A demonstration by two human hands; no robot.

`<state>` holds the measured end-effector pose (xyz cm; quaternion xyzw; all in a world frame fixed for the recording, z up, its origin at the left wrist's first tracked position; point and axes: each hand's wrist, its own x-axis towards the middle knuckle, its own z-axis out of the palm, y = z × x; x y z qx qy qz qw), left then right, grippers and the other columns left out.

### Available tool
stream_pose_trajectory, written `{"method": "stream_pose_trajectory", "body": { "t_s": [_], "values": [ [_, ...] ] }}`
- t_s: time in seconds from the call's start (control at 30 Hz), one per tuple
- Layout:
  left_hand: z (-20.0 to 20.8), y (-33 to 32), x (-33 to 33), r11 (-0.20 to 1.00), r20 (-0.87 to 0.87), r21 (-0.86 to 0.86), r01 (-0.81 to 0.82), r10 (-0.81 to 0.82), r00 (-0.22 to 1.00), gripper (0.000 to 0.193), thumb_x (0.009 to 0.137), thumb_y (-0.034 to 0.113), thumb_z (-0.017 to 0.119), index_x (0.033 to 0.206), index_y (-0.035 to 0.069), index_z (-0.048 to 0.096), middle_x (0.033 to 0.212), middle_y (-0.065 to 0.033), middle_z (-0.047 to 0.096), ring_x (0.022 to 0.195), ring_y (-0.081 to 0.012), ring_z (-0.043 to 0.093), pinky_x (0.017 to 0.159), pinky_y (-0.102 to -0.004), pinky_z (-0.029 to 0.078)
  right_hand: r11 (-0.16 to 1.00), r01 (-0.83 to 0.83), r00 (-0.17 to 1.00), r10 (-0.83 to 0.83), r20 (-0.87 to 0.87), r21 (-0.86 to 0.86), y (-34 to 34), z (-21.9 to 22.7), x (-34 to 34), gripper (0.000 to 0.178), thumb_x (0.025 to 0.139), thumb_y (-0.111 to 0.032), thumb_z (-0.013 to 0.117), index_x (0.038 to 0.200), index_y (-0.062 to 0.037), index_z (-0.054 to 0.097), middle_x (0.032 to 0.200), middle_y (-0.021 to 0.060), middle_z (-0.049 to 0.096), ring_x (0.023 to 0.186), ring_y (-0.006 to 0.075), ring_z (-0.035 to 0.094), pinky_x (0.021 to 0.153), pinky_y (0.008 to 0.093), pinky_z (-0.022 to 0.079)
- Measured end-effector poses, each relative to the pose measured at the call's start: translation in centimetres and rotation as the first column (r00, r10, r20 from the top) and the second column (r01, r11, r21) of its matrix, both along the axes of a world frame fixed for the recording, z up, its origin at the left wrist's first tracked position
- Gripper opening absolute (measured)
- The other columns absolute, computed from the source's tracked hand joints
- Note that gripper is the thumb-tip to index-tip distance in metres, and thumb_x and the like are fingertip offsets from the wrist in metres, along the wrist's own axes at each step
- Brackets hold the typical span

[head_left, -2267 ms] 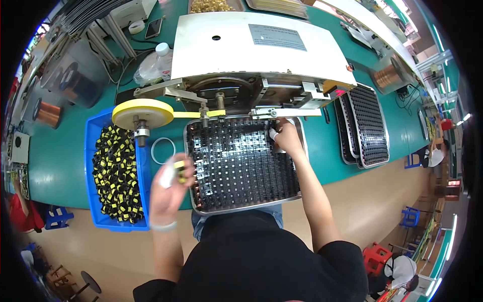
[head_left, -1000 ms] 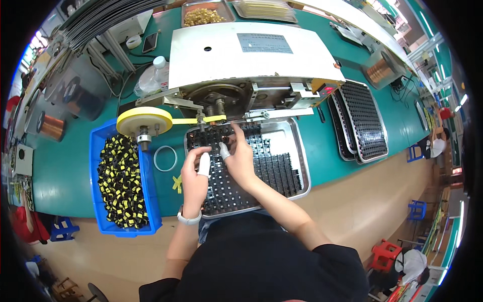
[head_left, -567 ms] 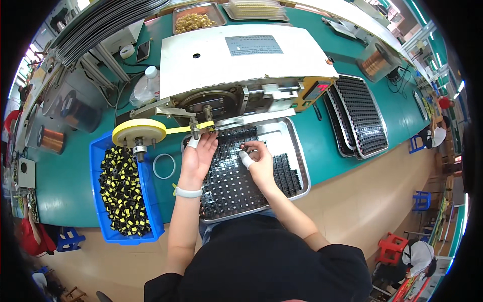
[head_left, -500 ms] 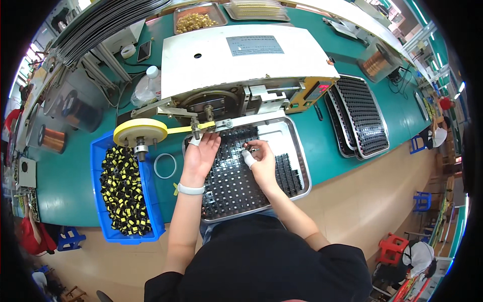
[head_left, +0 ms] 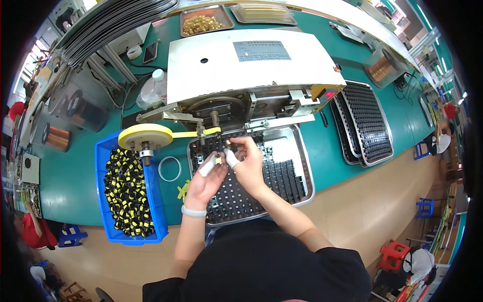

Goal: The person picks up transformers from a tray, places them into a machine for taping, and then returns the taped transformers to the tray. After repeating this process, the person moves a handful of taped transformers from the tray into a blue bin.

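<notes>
Colours on the teal bench

A blue bin holds black-and-yellow parts; yellow tape reel, white machine cover, silver tray of black pieces, white finger covers.

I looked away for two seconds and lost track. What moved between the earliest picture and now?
The left hand came in from beside the blue bin to the middle; the right hand drew back from the tray's far edge to meet it. Both now pinch a small yellow-taped part together over the metal tray. Bin, yellow tape reel and machine stayed put.
</notes>
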<state>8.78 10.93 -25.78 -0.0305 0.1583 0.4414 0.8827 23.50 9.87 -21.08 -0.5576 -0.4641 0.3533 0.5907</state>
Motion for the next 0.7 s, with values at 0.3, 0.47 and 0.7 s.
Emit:
{"method": "stream_pose_trajectory", "body": {
  "t_s": [0.3,0.47,0.7],
  "values": [
    [0.2,-4.0,-5.3,0.986,0.051,0.048,-0.157,0.155,0.987,0.025,0.099,0.014,0.051,0.122,0.004,0.054,0.124,-0.0129,0.057,0.109,-0.0245,0.057,0.098,-0.0384,0.05,0.983,0.102,0.917,-0.152,0.368,0.152,1.2,0.0,-2.3,0.03,0.074,0.005,0.07,0.101,0.0001,0.059,0.089,0.0099,0.059,0.064,0.0171,0.055,0.056,0.0289,0.045],
    [0.9,-3.8,-6.0,0.981,0.039,0.073,-0.179,0.177,0.983,0.026,0.098,0.013,0.051,0.123,0.004,0.053,0.123,-0.0129,0.056,0.109,-0.0247,0.057,0.098,-0.0387,0.05,0.929,0.128,0.815,-0.298,0.497,0.347,2.8,-2.0,-2.9,0.035,0.075,0.007,0.068,0.107,0.0012,0.056,0.094,0.015,0.059,0.068,0.0277,0.058,0.061,0.0357,0.048],
    [1.5,-3.0,-4.7,0.991,0.061,0.084,-0.105,0.1,0.993,0.027,0.099,0.016,0.049,0.123,0.004,0.053,0.119,-0.011,0.056,0.1,-0.0202,0.056,0.085,-0.0327,0.048,0.994,0.08,0.988,-0.07,0.137,-0.069,1.4,-1.1,-2.1,0.041,0.081,0.001,0.072,0.118,-0.0004,0.056,0.089,0.0072,0.061,0.068,0.01,0.055,0.061,0.0237,0.048]
  ]
}}
